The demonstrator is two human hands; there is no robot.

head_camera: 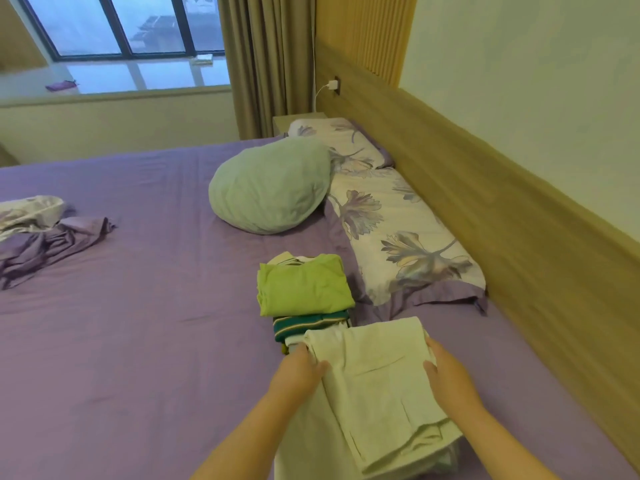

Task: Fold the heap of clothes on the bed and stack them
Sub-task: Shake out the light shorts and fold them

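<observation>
A person stands at the near edge of a bed (131,341) covered in a purple sheet and holds a folded white garment (377,382) between both hands. The left hand (301,370) grips the garment's left edge, thumb lying on top of the cloth and fingers tucked out of sight beneath it. The right hand (446,372) grips the right edge in the same way, thumb on top and fingers curled under. The garment's near end droops toward the sheet at the bottom of the frame; whether it rests on the bed there cannot be told.

Just beyond the white garment, and partly overlapped by its far edge, sits a stack of folded clothes (308,323), topped by a folded lime-green shirt (304,287) with a green-and-white striped piece (308,323) showing beneath it.

A pale green pillow (270,187) lies farther up the bed, leaning against two floral pillows (398,230) set along the wooden headboard (519,209). At the far left, a rumpled purple and floral bedcover (41,233) lies well apart from the stack. Beige curtains (263,64) hang beside a window (121,26), and a white charger (332,85) is plugged in near the bedside table (298,121).
</observation>
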